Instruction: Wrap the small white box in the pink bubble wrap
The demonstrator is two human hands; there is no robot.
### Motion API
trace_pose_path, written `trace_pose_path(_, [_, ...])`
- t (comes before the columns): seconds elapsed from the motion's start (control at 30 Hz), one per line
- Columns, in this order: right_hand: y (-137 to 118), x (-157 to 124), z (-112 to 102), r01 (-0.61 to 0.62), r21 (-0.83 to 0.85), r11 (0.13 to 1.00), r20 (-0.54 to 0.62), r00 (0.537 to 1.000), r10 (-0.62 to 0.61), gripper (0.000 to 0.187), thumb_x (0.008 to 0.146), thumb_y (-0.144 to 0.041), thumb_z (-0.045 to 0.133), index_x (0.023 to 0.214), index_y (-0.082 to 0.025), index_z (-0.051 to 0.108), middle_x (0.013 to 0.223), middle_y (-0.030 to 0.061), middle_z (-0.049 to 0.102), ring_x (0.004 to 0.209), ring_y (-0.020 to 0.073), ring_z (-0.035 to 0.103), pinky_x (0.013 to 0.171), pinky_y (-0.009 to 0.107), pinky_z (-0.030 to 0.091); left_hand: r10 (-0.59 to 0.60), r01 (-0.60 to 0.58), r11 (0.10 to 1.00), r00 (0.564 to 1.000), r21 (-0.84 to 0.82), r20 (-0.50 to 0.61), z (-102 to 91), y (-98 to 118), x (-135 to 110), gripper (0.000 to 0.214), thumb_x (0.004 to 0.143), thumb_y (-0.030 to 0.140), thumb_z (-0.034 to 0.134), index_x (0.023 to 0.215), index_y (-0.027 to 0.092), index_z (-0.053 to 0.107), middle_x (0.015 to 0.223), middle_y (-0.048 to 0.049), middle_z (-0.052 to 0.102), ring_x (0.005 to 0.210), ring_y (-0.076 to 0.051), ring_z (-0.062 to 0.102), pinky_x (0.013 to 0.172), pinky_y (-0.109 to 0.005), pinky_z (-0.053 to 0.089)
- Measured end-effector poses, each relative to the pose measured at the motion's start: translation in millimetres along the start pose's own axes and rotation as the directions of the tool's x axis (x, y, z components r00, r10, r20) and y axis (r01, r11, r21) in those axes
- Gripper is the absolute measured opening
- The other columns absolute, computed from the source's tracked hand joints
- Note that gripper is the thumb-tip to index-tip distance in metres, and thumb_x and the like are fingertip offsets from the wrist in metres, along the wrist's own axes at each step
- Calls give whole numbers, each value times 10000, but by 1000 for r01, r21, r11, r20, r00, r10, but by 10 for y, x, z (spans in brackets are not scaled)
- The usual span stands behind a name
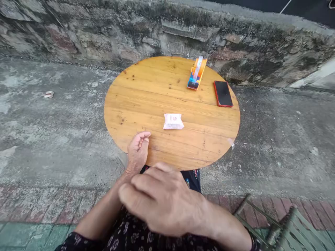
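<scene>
Now, left hand point(138, 151) half curled and empty at the bench point(146, 87) edge; right hand point(163, 202) loose, holding nothing, over the left arm point(103, 212). Just past the left hand, a white packet point(173, 121), mid-bench.

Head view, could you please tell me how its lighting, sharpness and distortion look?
Head view: soft, even daylight with no hard shadows on the round table; the right hand, close to the lens, looks slightly blurred; the stone wall bows along its top, a wide-angle distortion.
</scene>
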State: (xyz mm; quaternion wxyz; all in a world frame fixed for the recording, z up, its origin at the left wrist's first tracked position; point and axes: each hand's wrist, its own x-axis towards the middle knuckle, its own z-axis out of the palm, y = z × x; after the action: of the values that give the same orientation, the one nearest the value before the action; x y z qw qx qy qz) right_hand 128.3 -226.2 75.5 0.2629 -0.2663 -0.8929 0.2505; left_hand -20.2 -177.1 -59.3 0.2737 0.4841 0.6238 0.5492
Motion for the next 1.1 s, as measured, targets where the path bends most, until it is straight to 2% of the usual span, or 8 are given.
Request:
trace_pose_path(0.2, [424,-616,448,-251,50,967,55,967,248,239,895,-85,452,966,-206,646,824,26,676,738,151,609,727,299,456,119,-97,960,991,264,-67,-653,113,-288,160,881,248,533,984,208,648,1015,-44,638,990,-193,608,928,-360,480])
trace_pose_path(0.37, [584,-1153,685,-461,289,839,108,887,450,195,916,-195,464,932,-218,657,804,16,675,722,149,628,683,263,471,87,-93,841,996,532,37,-1111,-403,-832,170,875,252,499,985,246,629,999,-41,623,953,-223,606,875,-390,494])
trace_pose_path(0.47, [813,-1207,987,-607,264,749,260,793,551,234,913,-183,442,929,-217,672,857,4,703,786,143,650,732,239,470,1,-90,777,990,624,141,-1058,-858,-1111,281,832,311,532,1094,236,602,1089,-84,593,1048,-288,575,913,-452,480])
trace_pose_path(0.53, [1033,-1179,1241,-708,78,702,379,673,636,280,906,-153,408,937,-199,682,905,13,724,825,141,658,744,223,464,-4,-61,734,995,676,95,-1001,-1072,-1212,319,825,309,511,1125,223,581,1171,-117,556,1118,-328,532,954,-498,439])
trace_pose_path(0.63, [1343,-1136,1558,-750,-41,661,412,590,695,208,831,-182,515,849,-190,722,877,39,740,829,196,665,724,261,456,2,-64,711,996,700,88,-1023,-1246,-1242,318,810,343,525,1098,215,560,1100,-124,542,1071,-344,528,938,-521,435])
trace_pose_path(0.9, [1507,-1252,1788,-767,-146,625,475,499,725,200,768,-271,593,903,-265,741,942,-8,753,892,205,667,750,251,459,133,-87,575,991,814,11,-1212,-1362,-1213,351,827,432,464,962,135,592,931,-144,579,962,-345,569,890,-488,458])
trace_pose_path(1.03, [1486,-1345,1793,-751,-163,639,472,509,719,239,797,-290,557,956,-263,732,1010,7,747,952,215,668,795,263,460,180,-208,539,975,816,129,-1007,-1156,-1237,274,808,327,514,993,171,642,1189,-154,576,1078,-340,551,958,-498,409])
trace_pose_path(1.1, [1471,-1376,1788,-733,-169,659,473,526,707,254,803,-290,548,976,-252,729,1028,27,744,969,223,669,805,271,459,67,-242,529,967,813,245,-782,-1057,-1229,256,813,301,531,1015,202,653,1241,-123,580,1164,-354,504,1004,-529,357])
